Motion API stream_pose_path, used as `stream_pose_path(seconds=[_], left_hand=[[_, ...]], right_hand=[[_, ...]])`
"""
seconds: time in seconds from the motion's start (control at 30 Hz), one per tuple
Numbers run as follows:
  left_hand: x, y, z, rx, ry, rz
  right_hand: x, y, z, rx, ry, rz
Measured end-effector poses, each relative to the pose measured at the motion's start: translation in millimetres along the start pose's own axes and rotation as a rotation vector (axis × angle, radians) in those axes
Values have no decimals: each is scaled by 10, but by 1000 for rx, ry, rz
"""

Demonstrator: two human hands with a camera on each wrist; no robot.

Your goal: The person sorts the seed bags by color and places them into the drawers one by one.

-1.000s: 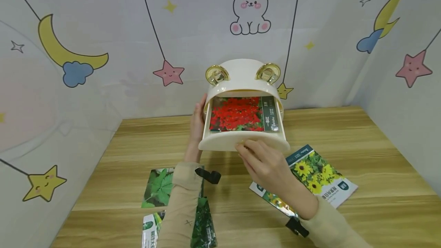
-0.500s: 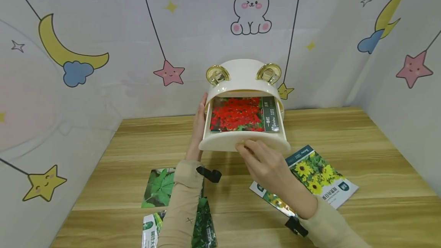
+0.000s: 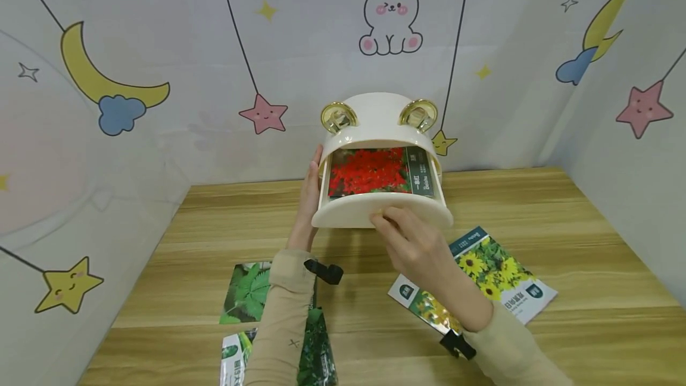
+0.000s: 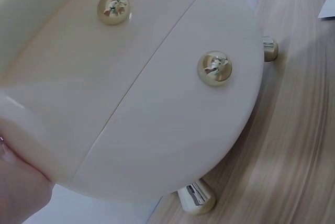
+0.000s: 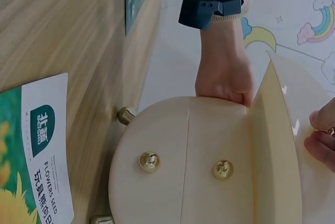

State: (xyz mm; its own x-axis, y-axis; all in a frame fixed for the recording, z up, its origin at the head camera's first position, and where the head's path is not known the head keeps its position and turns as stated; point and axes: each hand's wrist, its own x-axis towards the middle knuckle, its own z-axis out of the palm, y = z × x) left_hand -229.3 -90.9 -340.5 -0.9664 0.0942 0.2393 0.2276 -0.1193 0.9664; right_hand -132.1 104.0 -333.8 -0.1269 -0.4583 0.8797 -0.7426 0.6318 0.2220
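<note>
On my screen the right hand is at the front of the open drawer, thumb and forefinger pinching its gold knob. The drawer sits at the top of a white box, front jutting from under the gold-eared dome, and inside I've got a seed packet with red flowers lying face up. Over on the left side of the box, the left hand rests against the wall; the fingers I can see run straight up along it, but the box hides the others, so I can't tell how they're spread. From the right wrist I make out two closed lower fronts, each with its own knob. Down by the right forearm there are yellow-flowered packets on the wooden table; leafy green packets lie around the left sleeve.
</note>
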Motion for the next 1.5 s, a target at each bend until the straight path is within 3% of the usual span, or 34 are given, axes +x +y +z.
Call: stream_pose_path(seconds=[0.83, 1.5], left_hand=[[-17, -102, -45, 69, -1, 9], [-9, -137, -42, 55, -2, -8]], right_hand=[[51, 224, 163, 55, -53, 99], [107, 373, 307, 57, -71, 178]])
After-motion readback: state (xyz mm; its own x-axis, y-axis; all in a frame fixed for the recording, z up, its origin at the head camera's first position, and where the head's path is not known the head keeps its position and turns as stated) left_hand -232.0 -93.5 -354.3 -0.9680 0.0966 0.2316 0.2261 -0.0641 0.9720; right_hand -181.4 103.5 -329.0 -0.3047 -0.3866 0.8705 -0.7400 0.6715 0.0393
